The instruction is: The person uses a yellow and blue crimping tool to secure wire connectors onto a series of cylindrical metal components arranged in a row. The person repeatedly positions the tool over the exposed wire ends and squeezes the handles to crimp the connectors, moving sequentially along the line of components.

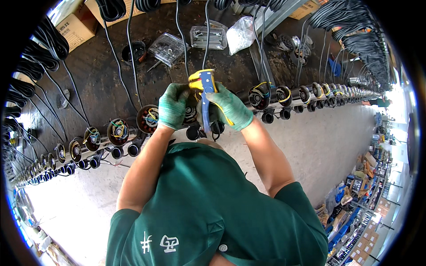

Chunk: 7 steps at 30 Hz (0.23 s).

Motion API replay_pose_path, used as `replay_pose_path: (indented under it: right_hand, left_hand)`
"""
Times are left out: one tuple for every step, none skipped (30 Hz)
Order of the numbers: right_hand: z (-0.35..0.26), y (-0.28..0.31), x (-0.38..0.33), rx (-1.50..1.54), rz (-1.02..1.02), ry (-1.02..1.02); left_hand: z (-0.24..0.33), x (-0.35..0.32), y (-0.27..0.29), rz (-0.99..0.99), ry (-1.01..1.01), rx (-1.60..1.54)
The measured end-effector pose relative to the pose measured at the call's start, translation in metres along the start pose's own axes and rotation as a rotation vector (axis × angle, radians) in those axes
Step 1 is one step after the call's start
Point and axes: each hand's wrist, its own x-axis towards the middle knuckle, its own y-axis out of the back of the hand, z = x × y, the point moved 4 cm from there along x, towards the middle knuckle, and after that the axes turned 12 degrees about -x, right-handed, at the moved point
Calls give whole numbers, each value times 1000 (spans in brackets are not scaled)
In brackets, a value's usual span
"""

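Note:
My right hand (230,107), in a green knit glove, is wrapped around a blue and yellow wire stripper (206,103). The tool stands roughly upright in the view, its yellow jaw end pointing away from me. Close to those jaws, my left hand (172,107), gloved the same way, has its fingers pinched together; what lies between them is hidden. A black cable (181,37) runs down from the far side toward the jaws. Beneath both hands is a row of round motor housings, one open housing (148,119) beside my left wrist showing coloured wires inside.
More housings (258,97) line the bench edge on both sides. On the dark bench (120,75) are a black bowl (134,52), a clear plastic box (167,48), a tray of long screws (208,37) and a white bag (241,35). Coiled black cables (346,20) hang along the far side.

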Motion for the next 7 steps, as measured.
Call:
replay_pose_path:
  right_hand:
    - [-6,-2,1,70,-15,58]
    - [-7,1,-3,141,2,66]
    - [-12,4,-8,176,14,46]
    - [-18,7,-11,210,26,25]
    - [-18,9,-11,208,6,58]
    - [-15,14,-12,182,22,54]
    - [-9,20,-12,157,38,50]
  left_hand:
    - [1,0,-1,-5,8,9]
    - [3,0,-1,-10,16,18]
    - [8,-1,-2,-17,8,58]
    - [13,-2,-2,-20,-8,79]
    - [17,-2,-2,-23,-24,101]
    - [20,-3,-3,-29,-39,119]
    - [18,-3,-3,-18,-26,111]
